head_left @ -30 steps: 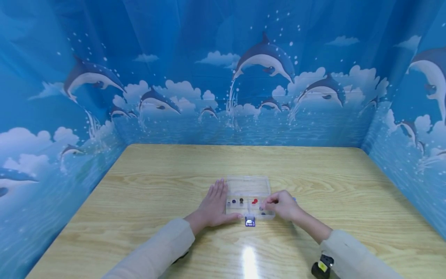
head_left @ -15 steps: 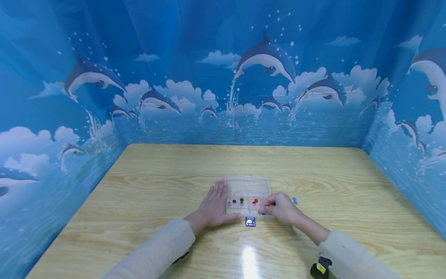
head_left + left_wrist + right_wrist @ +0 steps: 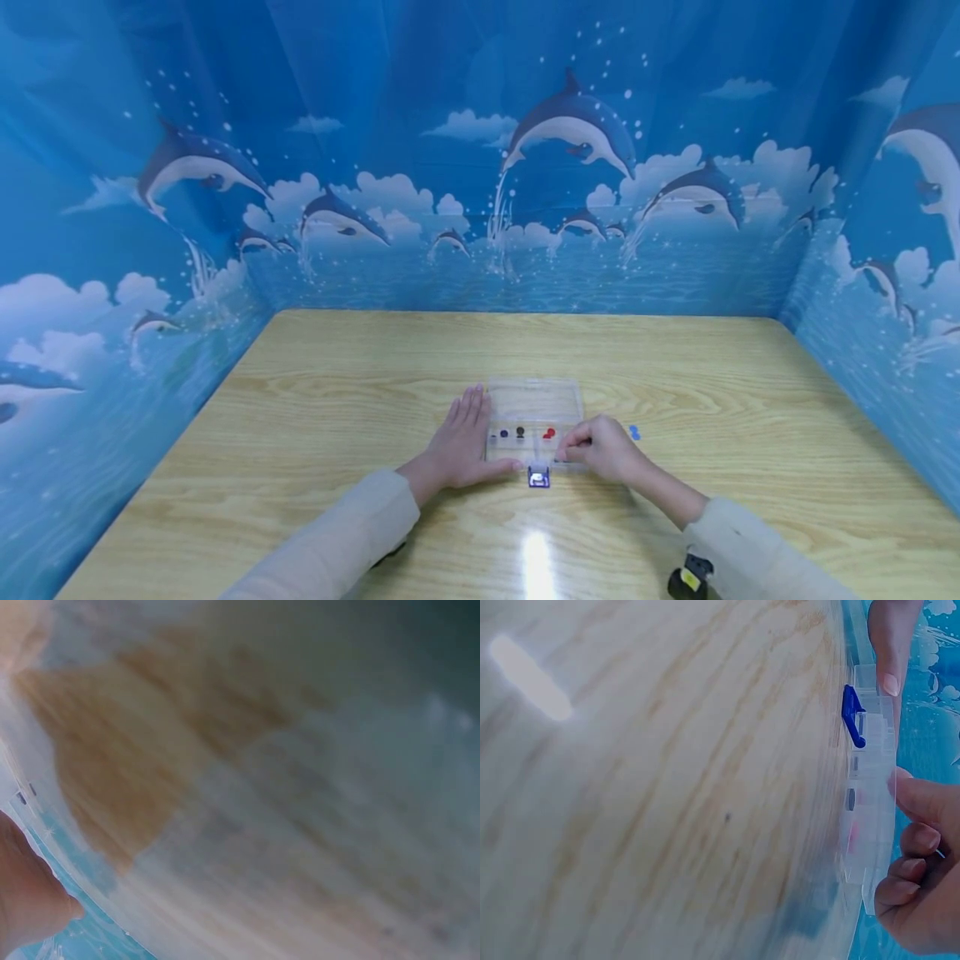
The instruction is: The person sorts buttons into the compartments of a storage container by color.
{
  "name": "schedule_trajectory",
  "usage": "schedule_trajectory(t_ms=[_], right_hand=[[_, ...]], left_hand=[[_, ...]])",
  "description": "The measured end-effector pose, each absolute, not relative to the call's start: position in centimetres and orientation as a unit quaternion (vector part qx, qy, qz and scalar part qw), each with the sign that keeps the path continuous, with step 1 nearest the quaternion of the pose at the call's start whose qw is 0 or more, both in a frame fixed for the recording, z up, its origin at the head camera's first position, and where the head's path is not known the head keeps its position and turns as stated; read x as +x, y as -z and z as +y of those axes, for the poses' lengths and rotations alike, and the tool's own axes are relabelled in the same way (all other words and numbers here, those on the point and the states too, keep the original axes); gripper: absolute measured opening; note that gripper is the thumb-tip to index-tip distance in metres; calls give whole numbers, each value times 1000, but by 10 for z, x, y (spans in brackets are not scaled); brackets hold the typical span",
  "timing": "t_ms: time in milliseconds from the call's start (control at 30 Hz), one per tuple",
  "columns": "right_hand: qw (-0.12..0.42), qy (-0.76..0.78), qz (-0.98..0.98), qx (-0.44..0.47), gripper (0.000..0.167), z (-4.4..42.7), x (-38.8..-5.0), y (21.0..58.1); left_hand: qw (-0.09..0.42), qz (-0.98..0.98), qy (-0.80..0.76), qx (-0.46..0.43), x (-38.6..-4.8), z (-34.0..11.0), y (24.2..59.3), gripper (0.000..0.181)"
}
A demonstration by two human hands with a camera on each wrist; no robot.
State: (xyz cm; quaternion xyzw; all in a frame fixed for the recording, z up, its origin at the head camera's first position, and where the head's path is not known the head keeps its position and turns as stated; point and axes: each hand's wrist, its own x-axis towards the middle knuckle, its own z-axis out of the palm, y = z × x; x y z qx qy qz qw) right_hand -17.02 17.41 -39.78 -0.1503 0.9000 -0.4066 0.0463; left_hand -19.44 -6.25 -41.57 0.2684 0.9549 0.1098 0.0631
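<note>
A clear plastic compartment box (image 3: 510, 454) lies on the table with its clear lid (image 3: 534, 400) folded back and its blue-edged latch (image 3: 538, 477) hanging at the front. My left hand (image 3: 461, 446) rests flat along its left side, fingers straight, thumb at the front edge. Over the right front compartment my right hand (image 3: 607, 446) curls its fingers, thumb and forefinger pinching a tiny dark piece that is mostly hidden. Red round pieces (image 3: 549, 433) and several dark round pieces (image 3: 520, 432) sit in the back compartments. In the right wrist view, the right fingertips (image 3: 902, 780) are partly behind the box wall.
Two small blue round pieces (image 3: 635, 432) lie on the wooden table (image 3: 375, 358) right of my right hand. A dolphin-printed blue curtain (image 3: 450, 167) encloses the back and sides. The left wrist view is mostly blurred table and sleeve.
My right hand has lowered slightly toward the front of the box, its fingertips dipping into the right front compartment. The blue pieces beside it have come into fuller view. My left hand stays put.
</note>
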Motion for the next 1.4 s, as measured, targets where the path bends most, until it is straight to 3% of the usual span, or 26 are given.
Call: schedule_trajectory(t_ms=[367, 1133, 1400], right_hand=[[29, 444, 892, -78, 8, 178, -167, 392], [-62, 474, 872, -107, 19, 199, -164, 402], [-66, 464, 878, -92, 28, 205, -163, 406]], left_hand=[[72, 956, -107, 263, -193, -63, 413, 106], [75, 956, -103, 264, -194, -63, 414, 106], [69, 957, -98, 266, -194, -62, 415, 106]])
